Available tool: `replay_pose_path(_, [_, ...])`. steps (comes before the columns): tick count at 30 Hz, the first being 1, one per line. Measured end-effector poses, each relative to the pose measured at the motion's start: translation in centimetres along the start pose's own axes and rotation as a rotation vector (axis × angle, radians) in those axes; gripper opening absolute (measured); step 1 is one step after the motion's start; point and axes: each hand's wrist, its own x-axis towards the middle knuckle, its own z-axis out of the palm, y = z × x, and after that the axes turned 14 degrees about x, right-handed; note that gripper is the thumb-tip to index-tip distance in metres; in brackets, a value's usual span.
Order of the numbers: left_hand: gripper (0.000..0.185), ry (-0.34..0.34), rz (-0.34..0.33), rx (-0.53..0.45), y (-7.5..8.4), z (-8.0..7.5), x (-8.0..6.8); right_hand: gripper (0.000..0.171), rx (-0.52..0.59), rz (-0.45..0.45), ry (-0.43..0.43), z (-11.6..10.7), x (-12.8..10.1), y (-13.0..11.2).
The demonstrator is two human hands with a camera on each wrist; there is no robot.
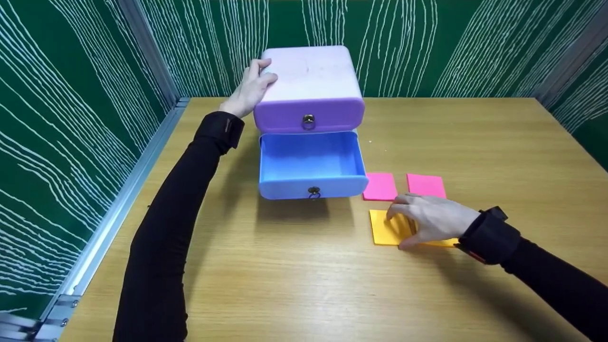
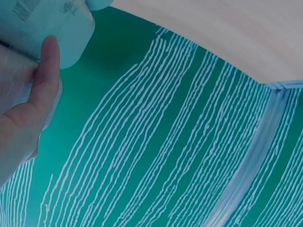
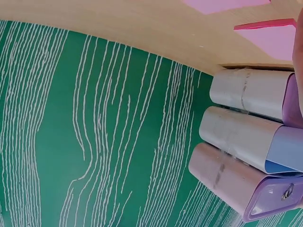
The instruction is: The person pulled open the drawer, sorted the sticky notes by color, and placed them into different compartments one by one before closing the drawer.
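A drawer box (image 1: 308,73) stands at the table's back, its top purple drawer (image 1: 280,116) pushed in and the blue drawer (image 1: 294,187) below pulled out, with a bare inside. My left hand (image 1: 248,90) rests on the box's upper left edge, thumb and a finger lying on its top; its other fingers are hidden. At the right, my right hand (image 1: 434,218) is over an orange sticky note pad (image 1: 380,230), bent fingertips on its face and thumb by its front edge. Another orange pad (image 1: 444,243) is mostly hidden under this hand.
Two pink sticky note pads (image 1: 380,186) lie behind the orange ones, right of the blue drawer. A lower purple tier (image 3: 291,101) shows in the right wrist view. Green walls (image 1: 403,47) with white lines and a metal frame (image 1: 118,175) border the wooden table (image 1: 285,285).
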Motion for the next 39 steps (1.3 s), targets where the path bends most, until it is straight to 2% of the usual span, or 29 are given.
replay_pose_path(5, [0.060, 0.001, 0.012, -0.010, 0.2, 0.0, 0.2, 0.071, -0.037, -0.098, 0.036, -0.3, 0.7, -0.7])
replay_pose_path(11, [0.059, 0.009, 0.015, -0.009, 0.2, 0.2, 0.2, 0.076, -0.111, -0.249, 0.128, -1.6, 1.5, -2.9])
replay_pose_path(15, [0.059, 0.006, 0.016, -0.028, 0.0, 0.4, 0.3, 0.077, -0.132, -0.346, 0.182, -3.6, 1.8, -5.3])
replay_pose_path(20, [0.059, 0.013, 0.011, -0.031, 0.0, 0.2, 0.3, 0.073, -0.118, -0.347, 0.191, -7.3, 3.0, -8.1])
replay_pose_path(24, [0.059, 0.019, 0.008, -0.027, 0.0, 0.0, 0.4, 0.068, -0.076, -0.337, 0.194, -9.8, 5.3, -9.5])
replay_pose_path(28, [0.059, 0.025, 0.019, -0.047, -0.1, 0.1, 0.5, 0.062, -0.062, -0.393, 0.220, -11.0, 8.3, -10.3])
replay_pose_path(34, [0.059, 0.031, 0.046, -0.078, -0.4, 0.4, 0.4, 0.056, -0.065, -0.488, 0.271, -10.9, 12.8, -10.9])
replay_pose_path(39, [0.059, 0.045, 0.056, -0.072, -0.5, 0.4, 0.3, 0.051, -0.069, -0.431, 0.244, -10.3, 15.5, -10.9])
